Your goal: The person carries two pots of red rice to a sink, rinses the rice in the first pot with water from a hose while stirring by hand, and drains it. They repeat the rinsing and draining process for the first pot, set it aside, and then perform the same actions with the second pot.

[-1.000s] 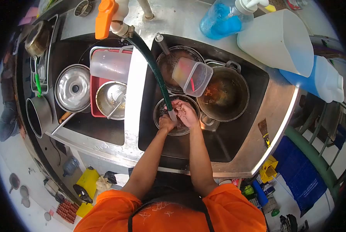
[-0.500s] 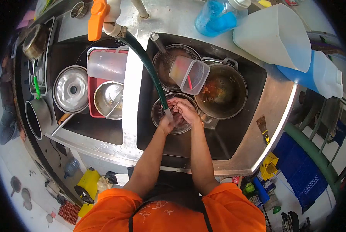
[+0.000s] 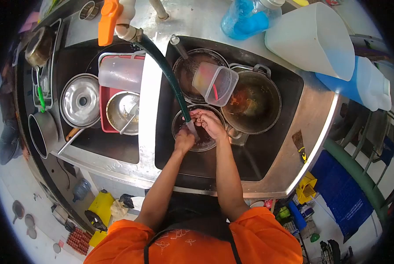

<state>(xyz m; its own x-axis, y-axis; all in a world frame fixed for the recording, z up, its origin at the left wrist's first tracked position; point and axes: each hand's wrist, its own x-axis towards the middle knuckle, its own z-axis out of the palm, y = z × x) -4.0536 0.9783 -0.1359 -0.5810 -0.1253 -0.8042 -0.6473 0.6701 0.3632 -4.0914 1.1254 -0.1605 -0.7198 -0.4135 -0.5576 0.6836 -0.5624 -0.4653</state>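
Both hands are over a round metal pan (image 3: 209,145) in the right sink basin. My left hand (image 3: 184,140) is at the pan's left side, beside the water coming from the green hose (image 3: 170,79); its fingers are blurred by the water. My right hand (image 3: 209,123) is curled at the hose's end, its palm partly turned up; whether it holds anything is hidden. Behind the hands, a clear plastic container (image 3: 225,88) with something red in it leans over a second round pan (image 3: 197,57) holding a whisk (image 3: 179,47). A large wok (image 3: 260,103) with brownish liquid sits to the right.
The left basin holds a metal lid (image 3: 80,99), a red tray (image 3: 104,108) and a metal bowl (image 3: 118,112). An orange tap handle (image 3: 108,22) rises at the back. White jug (image 3: 311,39) and blue bottle (image 3: 359,83) stand at the right; a brush (image 3: 299,143) lies on the rim.
My left hand has moved slightly left and away from my right hand, which stays by the hose's end. The view has shifted slightly.
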